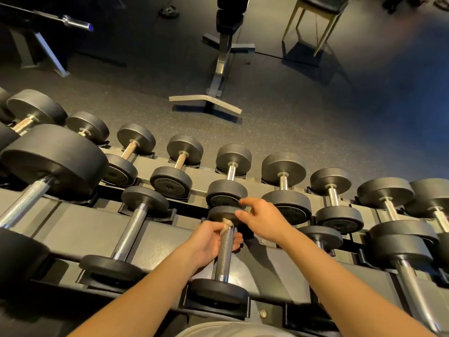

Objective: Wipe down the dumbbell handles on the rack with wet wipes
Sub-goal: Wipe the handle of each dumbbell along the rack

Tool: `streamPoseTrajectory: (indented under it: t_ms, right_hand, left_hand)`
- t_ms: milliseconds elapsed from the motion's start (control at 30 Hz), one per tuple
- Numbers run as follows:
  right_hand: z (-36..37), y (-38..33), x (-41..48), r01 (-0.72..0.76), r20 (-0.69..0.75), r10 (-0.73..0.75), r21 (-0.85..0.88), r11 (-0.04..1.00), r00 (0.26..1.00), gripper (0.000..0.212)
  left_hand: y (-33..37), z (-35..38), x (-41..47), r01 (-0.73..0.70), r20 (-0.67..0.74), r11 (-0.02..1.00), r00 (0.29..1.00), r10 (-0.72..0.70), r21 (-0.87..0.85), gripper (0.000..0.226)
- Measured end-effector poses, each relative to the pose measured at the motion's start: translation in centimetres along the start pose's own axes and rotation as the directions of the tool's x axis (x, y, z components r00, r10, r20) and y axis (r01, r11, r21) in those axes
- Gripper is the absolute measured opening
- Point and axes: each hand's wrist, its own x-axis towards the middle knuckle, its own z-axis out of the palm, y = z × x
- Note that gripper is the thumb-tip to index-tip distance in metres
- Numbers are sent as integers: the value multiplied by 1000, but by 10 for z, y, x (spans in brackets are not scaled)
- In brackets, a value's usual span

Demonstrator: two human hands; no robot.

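Knurled dumbbell handle (224, 254) on rack (73, 227), crumpled wipe (227, 224) at far end

The dumbbell handle (224, 259) was bright, knurled metal. The dumbbell heads (218, 291) were matt black. The rack (85, 222) had a smooth, matt finish. The floor (291, 132) was speckled and rough.

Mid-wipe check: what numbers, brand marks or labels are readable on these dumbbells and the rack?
"10": faint, on the near face of an upper-row dumbbell head.
Curved embossed lettering above that number: too blurred to read.
Embossed lettering on the larger dumbbell head further right: unreadable.
Nothing else legible.
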Motion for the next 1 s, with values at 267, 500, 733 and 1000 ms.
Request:
streamPoseTrajectory:
  t_ms: [267,500,733,1000]
  right_hand:
    - [1,4,6,-5,108,-3,76,997,994,28]
    - [-1,6,9,-10,142,0,73,997,990,28]
    - [0,5,7,5,134,-12,54,999,991,30]
    - [2,7,7,-4,123,-6,77,997,992,28]
  left_hand:
    - [-1,18,-5,32,-149,987,989,-8,160,36]
    - [-14,2,9,-143,-112,793,960,257,593,35]
    - [-11,-6,-4,-201,-13,919,976,219,338,26]
    - [-5,-23,-23,-142,37,621,983,179,771,17]
